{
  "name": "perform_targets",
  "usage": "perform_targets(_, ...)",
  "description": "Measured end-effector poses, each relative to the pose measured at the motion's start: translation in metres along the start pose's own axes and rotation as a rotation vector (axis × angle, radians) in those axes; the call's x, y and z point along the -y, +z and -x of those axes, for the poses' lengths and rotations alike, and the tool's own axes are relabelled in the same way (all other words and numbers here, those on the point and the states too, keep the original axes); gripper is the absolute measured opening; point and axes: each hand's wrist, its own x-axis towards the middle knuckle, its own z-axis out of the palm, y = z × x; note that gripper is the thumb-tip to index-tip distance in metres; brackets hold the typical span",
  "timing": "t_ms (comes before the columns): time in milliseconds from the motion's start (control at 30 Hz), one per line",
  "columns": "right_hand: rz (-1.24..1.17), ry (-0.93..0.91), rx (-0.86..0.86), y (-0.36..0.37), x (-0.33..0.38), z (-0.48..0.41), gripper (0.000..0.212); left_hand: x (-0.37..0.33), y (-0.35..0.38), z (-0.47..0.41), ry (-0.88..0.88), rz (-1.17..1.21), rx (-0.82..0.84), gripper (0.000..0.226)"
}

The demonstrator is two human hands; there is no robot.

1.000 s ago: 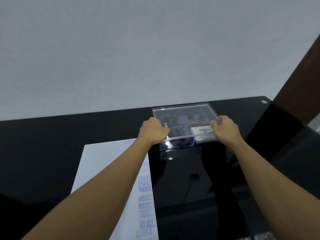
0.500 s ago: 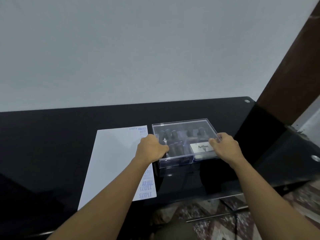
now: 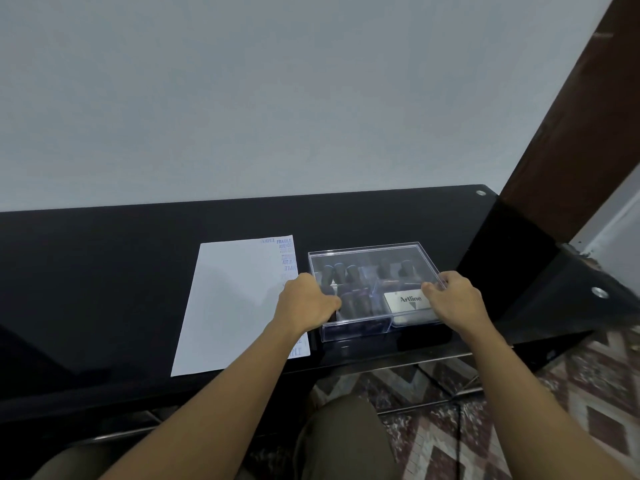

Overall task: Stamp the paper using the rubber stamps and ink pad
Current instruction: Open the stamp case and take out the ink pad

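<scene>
- Paper (image 3: 235,306), a white sheet, lies flat on the black desk (image 3: 104,271), just left of a clear plastic box (image 3: 367,254). Blue stamped words (image 3: 287,252) run down its right edge, among them "FRAGILE" and "AIR".
- Inside the closed box, dark-handled rubber stamps (image 3: 349,275) stand upright in the left and rear parts, visible through the lid.
- The ink pad (image 3: 410,301), a flat case labelled "Artline", sits in the box's near right corner.
- The left hand (image 3: 304,303) grips the box's left side with its fingers curled round that edge. The fingertips are hidden behind the hand, which overlaps the sheet's right edge.
- The right hand (image 3: 457,299) grips the box's right side, thumb on the lid near the label and fingers curled over the right rim.
- The box is near the desk's front edge, between the two hands; whether it is lifted clear of the surface cannot be told.
- A plain pale wall (image 3: 277,98) rises behind the desk and a dark brown post (image 3: 571,133) stands at the right. A patterned floor (image 3: 588,382) shows below, with the person's trouser leg (image 3: 343,441) at the bottom.
</scene>
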Motion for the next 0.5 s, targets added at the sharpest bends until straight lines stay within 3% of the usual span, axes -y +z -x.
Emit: perform_targets(500, -0.003, 0.041, -0.003, -0.010, -0.008, 0.003, 0.033, -0.001, 0.013, 0.007, 0.028, -0.004, 0.004, 0.030)
